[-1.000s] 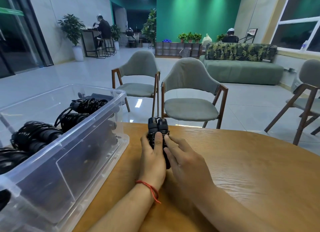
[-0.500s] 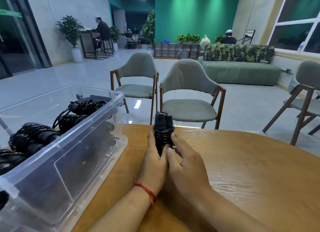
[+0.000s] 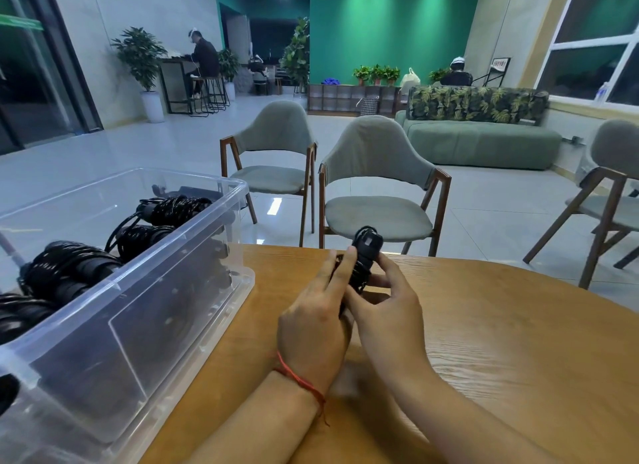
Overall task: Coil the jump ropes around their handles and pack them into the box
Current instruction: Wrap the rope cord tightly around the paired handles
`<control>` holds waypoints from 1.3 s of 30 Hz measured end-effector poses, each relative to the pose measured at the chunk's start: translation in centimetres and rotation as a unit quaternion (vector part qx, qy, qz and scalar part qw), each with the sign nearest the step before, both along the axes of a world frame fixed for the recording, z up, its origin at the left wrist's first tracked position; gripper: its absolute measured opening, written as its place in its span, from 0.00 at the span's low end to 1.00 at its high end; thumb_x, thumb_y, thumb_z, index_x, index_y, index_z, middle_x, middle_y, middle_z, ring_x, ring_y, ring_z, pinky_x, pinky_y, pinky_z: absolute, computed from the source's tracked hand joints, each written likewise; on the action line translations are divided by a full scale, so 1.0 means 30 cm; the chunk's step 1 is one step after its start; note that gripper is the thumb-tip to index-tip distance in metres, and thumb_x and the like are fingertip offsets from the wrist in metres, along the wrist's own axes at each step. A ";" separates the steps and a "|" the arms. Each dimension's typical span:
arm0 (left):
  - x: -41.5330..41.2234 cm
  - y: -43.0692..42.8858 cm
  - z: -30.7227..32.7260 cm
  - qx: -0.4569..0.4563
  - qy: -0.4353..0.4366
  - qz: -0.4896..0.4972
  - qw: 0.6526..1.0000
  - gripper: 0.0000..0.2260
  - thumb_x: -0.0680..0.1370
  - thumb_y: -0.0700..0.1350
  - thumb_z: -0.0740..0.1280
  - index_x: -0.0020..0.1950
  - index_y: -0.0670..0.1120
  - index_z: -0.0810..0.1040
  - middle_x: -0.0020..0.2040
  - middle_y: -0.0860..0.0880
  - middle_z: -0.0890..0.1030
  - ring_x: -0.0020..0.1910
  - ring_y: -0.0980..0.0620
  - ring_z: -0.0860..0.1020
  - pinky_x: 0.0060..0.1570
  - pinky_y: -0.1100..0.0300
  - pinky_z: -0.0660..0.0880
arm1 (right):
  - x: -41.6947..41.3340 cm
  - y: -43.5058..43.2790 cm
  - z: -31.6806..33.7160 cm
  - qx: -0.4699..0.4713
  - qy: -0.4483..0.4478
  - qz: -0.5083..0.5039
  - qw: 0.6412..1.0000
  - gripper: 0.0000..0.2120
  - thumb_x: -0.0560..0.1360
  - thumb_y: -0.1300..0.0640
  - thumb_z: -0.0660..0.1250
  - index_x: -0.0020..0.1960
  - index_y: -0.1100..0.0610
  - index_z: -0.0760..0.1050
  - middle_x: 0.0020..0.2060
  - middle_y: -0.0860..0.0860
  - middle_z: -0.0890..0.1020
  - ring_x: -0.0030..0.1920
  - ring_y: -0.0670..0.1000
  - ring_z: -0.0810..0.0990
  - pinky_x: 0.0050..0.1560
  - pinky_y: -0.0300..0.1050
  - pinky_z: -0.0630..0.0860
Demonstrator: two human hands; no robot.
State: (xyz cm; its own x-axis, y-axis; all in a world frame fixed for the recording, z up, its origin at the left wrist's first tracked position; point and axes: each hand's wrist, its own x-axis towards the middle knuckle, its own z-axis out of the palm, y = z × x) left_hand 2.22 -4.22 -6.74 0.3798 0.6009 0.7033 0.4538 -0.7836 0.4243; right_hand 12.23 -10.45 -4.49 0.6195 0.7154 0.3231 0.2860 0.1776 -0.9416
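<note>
A black jump rope (image 3: 364, 252), coiled round its two handles, is held upright and tilted right above the wooden table (image 3: 501, 342). My left hand (image 3: 316, 320) holds its lower part from the left, index and middle fingers stretched up along the bundle. My right hand (image 3: 389, 306) grips it from the right, thumb across the front. The clear plastic box (image 3: 193, 287) stands at the left on the table and holds several coiled black jump ropes (image 3: 166, 213).
Two grey chairs (image 3: 377, 187) stand just beyond the table's far edge, a third chair (image 3: 608, 194) at the right. The box takes up the table's left side. People sit far off in the room.
The bundle has been lifted off the table and tilted to the right. My left fingers have stretched out along it and my right hand has closed round its right side.
</note>
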 end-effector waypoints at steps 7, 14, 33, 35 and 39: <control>0.000 -0.006 0.005 -0.224 -0.160 -0.113 0.955 0.31 0.80 0.51 0.73 0.80 0.65 0.64 0.68 0.57 0.78 0.64 0.60 0.78 0.56 0.61 0.80 | 0.071 0.019 0.022 0.026 0.148 0.060 0.987 0.19 0.75 0.57 0.81 0.63 0.43 0.86 0.53 0.49 0.89 0.55 0.53 0.89 0.57 0.58 0.85; -0.017 0.063 0.028 -0.510 -0.292 -0.176 0.789 0.17 0.84 0.60 0.64 0.64 0.52 0.83 0.58 0.47 0.86 0.59 0.44 0.85 0.51 0.41 0.85 | 0.122 0.006 0.040 -0.012 0.158 0.097 0.983 0.18 0.74 0.51 0.79 0.63 0.40 0.85 0.55 0.47 0.89 0.60 0.52 0.85 0.50 0.50 0.77; -0.227 -0.041 0.383 -0.474 -0.379 -0.142 0.782 0.15 0.78 0.60 0.73 0.55 0.50 0.83 0.51 0.41 0.87 0.50 0.40 0.85 0.43 0.47 0.78 | -0.063 -0.034 0.292 0.064 0.102 0.234 0.965 0.24 0.78 0.60 0.75 0.73 0.50 0.79 0.62 0.55 0.87 0.63 0.59 0.85 0.65 0.66 0.81; -0.269 -0.061 0.450 -0.444 -0.379 -0.150 0.798 0.13 0.80 0.57 0.72 0.59 0.50 0.82 0.52 0.42 0.87 0.50 0.42 0.87 0.42 0.49 0.80 | -0.098 -0.041 0.348 0.079 0.091 0.248 0.961 0.25 0.79 0.60 0.74 0.75 0.50 0.77 0.63 0.56 0.86 0.64 0.59 0.85 0.67 0.64 0.79; -0.384 -0.104 0.585 -0.381 -0.384 -0.145 0.828 0.10 0.82 0.53 0.70 0.59 0.49 0.82 0.50 0.44 0.87 0.48 0.46 0.87 0.42 0.49 0.82 | -0.210 -0.053 0.469 0.101 0.061 0.267 0.956 0.26 0.79 0.57 0.74 0.76 0.47 0.76 0.64 0.54 0.86 0.66 0.59 0.84 0.68 0.64 0.79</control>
State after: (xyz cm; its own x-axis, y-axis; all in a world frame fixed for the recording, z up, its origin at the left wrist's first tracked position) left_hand -9.30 -7.34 10.82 0.2022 0.9432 0.2636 -0.3404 -0.1847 0.9220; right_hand 5.92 -12.04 9.58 0.2249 0.8708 0.4372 -0.0072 0.4502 -0.8929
